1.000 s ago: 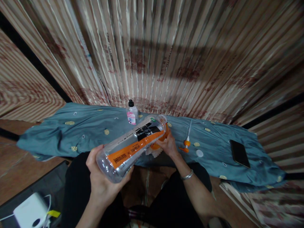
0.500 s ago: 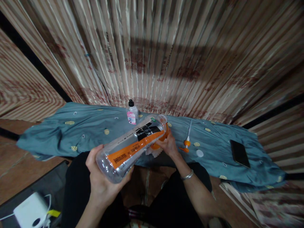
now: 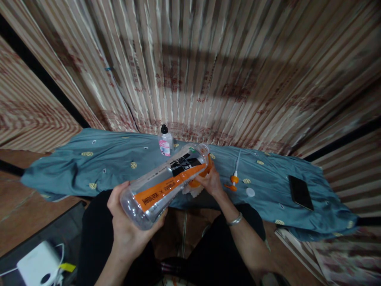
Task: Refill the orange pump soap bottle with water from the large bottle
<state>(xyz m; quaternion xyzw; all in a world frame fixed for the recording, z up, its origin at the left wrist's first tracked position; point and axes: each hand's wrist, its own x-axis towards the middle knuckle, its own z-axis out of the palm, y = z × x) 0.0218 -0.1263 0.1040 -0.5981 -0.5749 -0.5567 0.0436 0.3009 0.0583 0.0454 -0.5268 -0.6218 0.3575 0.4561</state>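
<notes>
My left hand (image 3: 127, 222) is wrapped round the base of a large clear plastic bottle (image 3: 151, 180) with an orange and black label. The bottle is tilted, its neck away to the upper right. My right hand (image 3: 210, 180) is closed on an orange container (image 3: 195, 183) beneath the neck; the big bottle hides most of it, and something pale and ruffled (image 3: 192, 192) shows below. Right of that hand, an orange and white pump head (image 3: 234, 180) with a long tube lies on the cloth, near a white round disc (image 3: 250, 192).
A small clear bottle (image 3: 166, 143) with a black cap and pink label stands at the back of the teal cloth (image 3: 116, 159). A dark phone (image 3: 300, 192) lies at the right. A white device (image 3: 38, 264) with cables sits lower left; a striped curtain (image 3: 190, 71) hangs behind.
</notes>
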